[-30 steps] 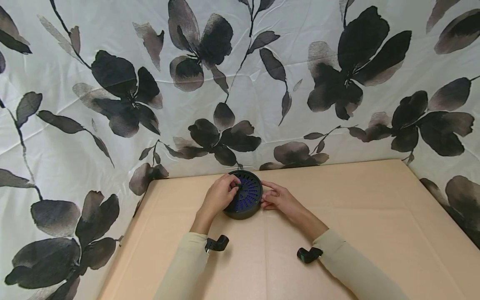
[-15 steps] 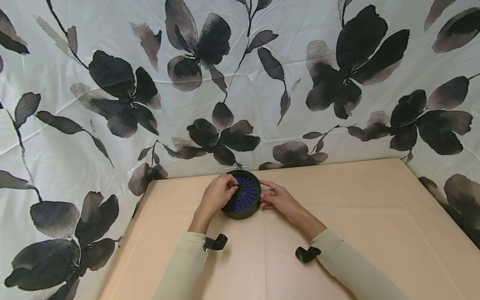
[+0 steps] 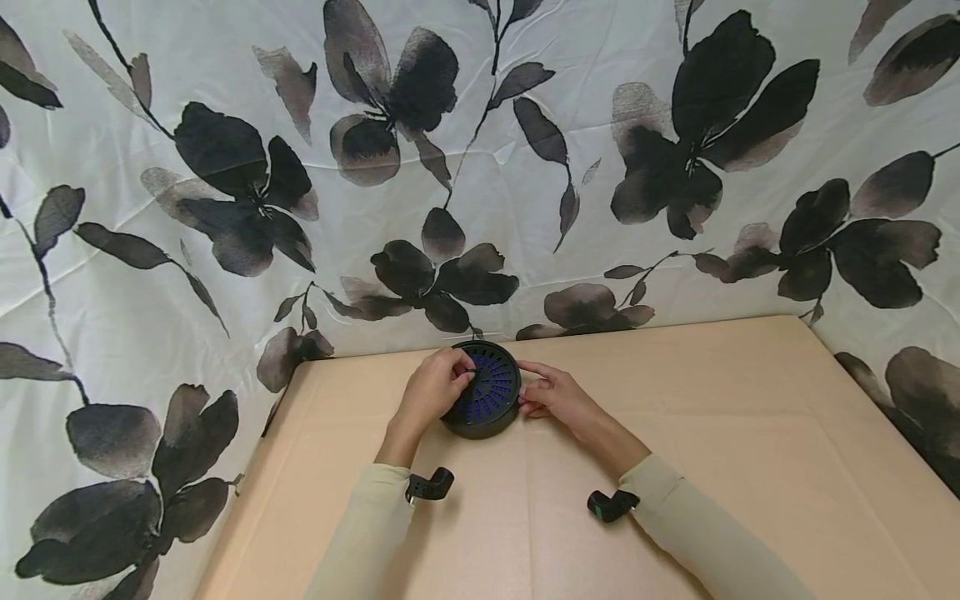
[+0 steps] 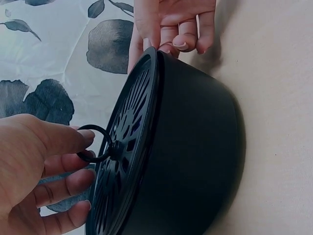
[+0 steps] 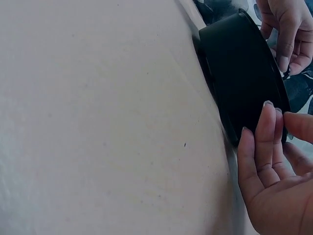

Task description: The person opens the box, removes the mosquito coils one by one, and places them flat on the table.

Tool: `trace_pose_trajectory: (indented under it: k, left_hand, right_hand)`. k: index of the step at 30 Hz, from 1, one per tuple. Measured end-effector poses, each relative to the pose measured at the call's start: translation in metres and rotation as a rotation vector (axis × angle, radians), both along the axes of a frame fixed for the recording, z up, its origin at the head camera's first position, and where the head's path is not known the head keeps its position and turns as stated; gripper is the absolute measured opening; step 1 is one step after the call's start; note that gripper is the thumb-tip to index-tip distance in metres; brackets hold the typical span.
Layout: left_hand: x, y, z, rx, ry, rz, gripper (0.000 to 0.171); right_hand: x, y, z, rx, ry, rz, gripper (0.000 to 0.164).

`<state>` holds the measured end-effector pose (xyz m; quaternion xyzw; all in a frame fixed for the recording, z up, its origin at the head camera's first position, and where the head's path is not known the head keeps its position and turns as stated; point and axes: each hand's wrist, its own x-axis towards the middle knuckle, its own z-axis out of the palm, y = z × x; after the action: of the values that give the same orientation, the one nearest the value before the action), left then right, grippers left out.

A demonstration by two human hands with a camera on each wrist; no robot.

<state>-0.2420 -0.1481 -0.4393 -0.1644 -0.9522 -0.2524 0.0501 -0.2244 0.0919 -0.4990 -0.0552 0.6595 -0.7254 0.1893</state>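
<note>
A round black container [image 3: 483, 430] with a slotted black lid [image 3: 497, 388] stands near the table's back edge; blue-purple shows through the slots. In the left wrist view, a small black ring handle [image 4: 104, 132] rises from the lid's centre on a short stem [image 4: 115, 150]. The thumb and index finger of my left hand [image 3: 431, 390] pinch that ring, while its other fingers hang close over the slots. On the container's right side, my right hand [image 3: 561, 400] holds the rim and wall. The right wrist view has its fingertips [image 5: 266, 115] against the side wall.
The table [image 3: 675, 433] has a light tan covering with faint creases. Behind it hangs a white cloth [image 3: 525, 183] with a dark floral print, meeting the back edge just beyond the container. Black wrist cameras [image 3: 432, 485] sit at both sleeves.
</note>
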Motion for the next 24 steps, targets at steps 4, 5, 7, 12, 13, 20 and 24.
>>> trace_pose_trajectory:
  k: [4, 5, 7, 12, 13, 20, 24]
  left_hand:
    - [0.0000, -0.0001, -0.0001, 0.007, -0.003, -0.004, 0.007]
    - [0.0000, -0.0001, -0.0001, 0.011, -0.002, -0.006, 0.007]
    - [0.0001, -0.0004, -0.0006, 0.018, -0.002, -0.008, 0.007]
    - [0.0003, -0.0016, -0.0007, 0.026, 0.002, -0.011, 0.007]
    - [0.0002, -0.0019, -0.0005, 0.026, 0.004, -0.014, 0.007]
    - [-0.0017, -0.0028, 0.0016, 0.015, -0.002, -0.020, 0.006]
    - [-0.0017, -0.0030, 0.0029, 0.013, -0.009, -0.015, 0.005]
  right_hand:
    - [-0.0009, 0.0010, -0.0001, 0.017, 0.006, 0.013, 0.061]
    - [-0.0013, 0.0012, -0.0002, 0.022, 0.007, 0.017, 0.061]
    - [-0.0018, 0.0017, -0.0005, 0.032, 0.013, 0.028, 0.061]
    - [-0.0037, 0.0020, -0.0005, 0.048, 0.019, 0.047, 0.062]
    - [-0.0041, 0.0020, -0.0004, 0.049, 0.019, 0.050, 0.062]
    - [-0.0052, 0.0024, 0.0006, 0.048, 0.019, 0.048, 0.061]
    - [-0.0059, 0.0025, 0.0009, 0.045, 0.015, 0.042, 0.061]
